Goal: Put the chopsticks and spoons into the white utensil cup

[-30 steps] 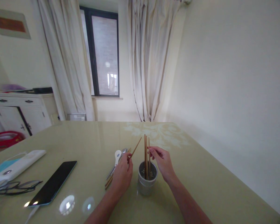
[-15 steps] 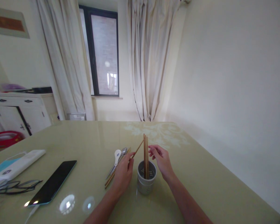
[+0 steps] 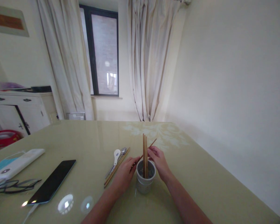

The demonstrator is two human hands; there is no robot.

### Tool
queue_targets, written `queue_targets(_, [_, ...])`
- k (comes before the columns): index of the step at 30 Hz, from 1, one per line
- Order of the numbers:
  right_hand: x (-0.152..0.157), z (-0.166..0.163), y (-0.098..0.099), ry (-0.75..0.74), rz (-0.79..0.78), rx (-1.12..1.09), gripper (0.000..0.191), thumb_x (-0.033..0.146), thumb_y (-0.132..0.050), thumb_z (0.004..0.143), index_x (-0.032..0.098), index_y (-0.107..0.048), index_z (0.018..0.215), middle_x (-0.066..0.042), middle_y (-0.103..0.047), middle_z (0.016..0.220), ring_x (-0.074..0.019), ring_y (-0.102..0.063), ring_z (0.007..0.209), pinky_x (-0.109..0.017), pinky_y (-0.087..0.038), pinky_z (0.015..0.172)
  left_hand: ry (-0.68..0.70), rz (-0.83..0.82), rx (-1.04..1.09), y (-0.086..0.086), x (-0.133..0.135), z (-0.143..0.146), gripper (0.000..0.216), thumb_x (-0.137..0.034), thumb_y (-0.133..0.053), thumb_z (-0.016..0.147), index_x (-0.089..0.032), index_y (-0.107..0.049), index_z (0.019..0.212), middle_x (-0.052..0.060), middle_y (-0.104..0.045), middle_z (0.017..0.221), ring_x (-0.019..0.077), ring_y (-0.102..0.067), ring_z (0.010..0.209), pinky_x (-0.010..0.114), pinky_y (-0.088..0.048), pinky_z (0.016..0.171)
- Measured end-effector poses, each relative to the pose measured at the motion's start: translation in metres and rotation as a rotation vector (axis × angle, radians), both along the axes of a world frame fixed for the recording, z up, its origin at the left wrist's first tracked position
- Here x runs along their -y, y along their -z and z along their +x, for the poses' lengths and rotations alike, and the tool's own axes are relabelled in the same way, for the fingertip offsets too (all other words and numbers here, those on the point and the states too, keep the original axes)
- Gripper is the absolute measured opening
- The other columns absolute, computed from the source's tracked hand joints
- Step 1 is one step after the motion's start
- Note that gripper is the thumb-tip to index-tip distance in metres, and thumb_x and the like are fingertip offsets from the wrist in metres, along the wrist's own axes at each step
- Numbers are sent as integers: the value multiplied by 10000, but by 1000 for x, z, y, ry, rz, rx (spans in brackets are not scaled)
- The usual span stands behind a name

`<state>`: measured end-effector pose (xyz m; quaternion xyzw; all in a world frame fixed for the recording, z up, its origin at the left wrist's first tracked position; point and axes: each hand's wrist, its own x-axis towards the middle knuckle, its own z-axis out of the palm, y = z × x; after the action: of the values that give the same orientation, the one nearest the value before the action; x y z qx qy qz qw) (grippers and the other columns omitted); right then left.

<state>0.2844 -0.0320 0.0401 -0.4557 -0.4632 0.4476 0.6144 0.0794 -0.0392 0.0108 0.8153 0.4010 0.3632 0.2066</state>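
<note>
A slanting chopstick (image 3: pixel 152 143) passes behind the upright chopsticks. My left hand (image 3: pixel 126 172) is closed around its lower part. At its upper part, the fingers of my right hand (image 3: pixel 159 160) are pinched on the same stick. Between my hands stands a grey utensil holder (image 3: pixel 145 186) with holes in its bottom, and several wooden chopsticks (image 3: pixel 145 155) rise upright from it. Left of my left hand lie more chopsticks (image 3: pixel 115 169), a white-handled spoon (image 3: pixel 117 154) and a metal spoon (image 3: pixel 123 151), side by side on the table.
On the left of the table (image 3: pixel 84 137) lie a black phone (image 3: pixel 52 182) with a cable, folded glasses (image 3: pixel 16 186) and a white power bank (image 3: pixel 21 163) over something blue. A white wall borders the table's right edge. Curtains and a window are behind.
My left hand has moved right, toward the holder, carrying the chopstick. Its tip now reaches past the upright chopsticks, and my right fingers have closed on it.
</note>
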Motion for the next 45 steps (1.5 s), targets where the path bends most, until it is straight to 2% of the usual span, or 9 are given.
queue_targets(2, [0, 14, -10, 224, 111, -46, 463, 617, -853, 773, 193, -722, 906, -84, -809, 878, -252, -760, 840, -314, -522, 685, -118, 74, -195, -6, 0, -6, 391, -169, -525, 1028, -258, -722, 1354, 96, -785, 1248, 263, -717, 1167, 421, -561, 1024])
queue_targets(5, [4, 46, -29, 594, 374, -141, 398, 551, -840, 824, 202, -718, 972, -46, -789, 885, -195, -725, 800, -300, -528, 694, -380, 187, -487, -11, -1, -17, 340, -118, -545, 1009, -227, -777, 1232, 119, -784, 1238, 322, -698, 1189, 469, -537, 1003])
queue_targets(8, [12, 71, -45, 696, 555, -220, 365, 503, -865, 825, 200, -731, 978, -12, -763, 846, -145, -676, 717, -279, -530, 678, -508, 219, -661, -11, -3, -24, 346, -86, -523, 1004, -200, -793, 1187, 134, -791, 1172, 332, -710, 1121, 464, -538, 930])
queue_targets(12, [20, 69, -50, 511, 515, -295, 387, 489, -935, 753, 198, -769, 947, 0, -731, 779, -131, -657, 680, -253, -532, 632, -538, 171, -731, -8, -6, -28, 336, -82, -524, 997, -194, -812, 1131, 131, -798, 1148, 318, -711, 1099, 443, -527, 913])
queue_targets(18, [25, 26, -40, 295, 391, -99, 352, 502, -884, 828, 197, -809, 987, -37, -737, 767, -161, -630, 663, -294, -537, 621, -543, 154, -729, -7, -6, -29, 318, -125, -515, 1015, -190, -801, 1139, 135, -800, 1158, 314, -704, 1110, 431, -504, 917])
queue_targets(24, [26, 13, -33, 113, 279, 22, 348, 521, -872, 834, 202, -831, 968, -35, -736, 724, -174, -621, 640, -311, -526, 612, -537, 144, -753, -7, -5, -28, 295, -138, -533, 1011, -199, -806, 1103, 131, -816, 1105, 300, -720, 1083, 392, -498, 897])
queue_targets(32, [17, 8, -15, 0, 177, 96, 405, 584, -892, 779, 198, -809, 871, -37, -747, 714, -185, -659, 627, -303, -488, 597, -543, 186, -676, -7, -4, -26, 271, -170, -513, 1018, -181, -784, 1030, 129, -808, 1079, 305, -722, 1072, 403, -500, 912])
queue_targets(39, [18, 5, -14, 0, 153, 138, 415, 605, -886, 777, 201, -795, 806, -29, -738, 707, -173, -617, 632, -289, -462, 595, -490, 175, -314, -8, -8, -24, 211, -272, -536, 1010, -208, -705, 900, 78, -789, 905, 283, -727, 940, 403, -516, 879])
queue_targets(45, [20, 4, -15, 20, 165, 204, 419, 613, -838, 828, 197, -817, 782, -31, -723, 692, -178, -585, 631, -297, -440, 595, -429, 127, 204, -10, -10, -21, 339, -458, -497, 1036, -207, -722, 1077, 89, -791, 976, 252, -726, 917, 390, -568, 848])
